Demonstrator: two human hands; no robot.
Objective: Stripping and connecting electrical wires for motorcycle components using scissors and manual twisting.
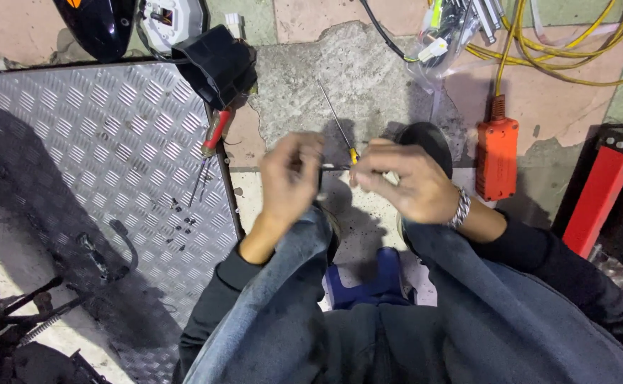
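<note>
Cracked concrete floor (368, 78) fills the view, with a steel tread plate (98, 156) at left, yellow cable (560, 50) and an orange box (497, 158) at right. A red screwdriver (212, 146) lies at the plate's edge. Both hands meet above the knees. The right hand (411, 185) pinches a thin yellow-collared screwdriver (340, 128), its shaft slanting up and away to the left. The left hand (290, 178) is nearly touching it, fingers (304, 153) closed on something too small to tell.
</note>
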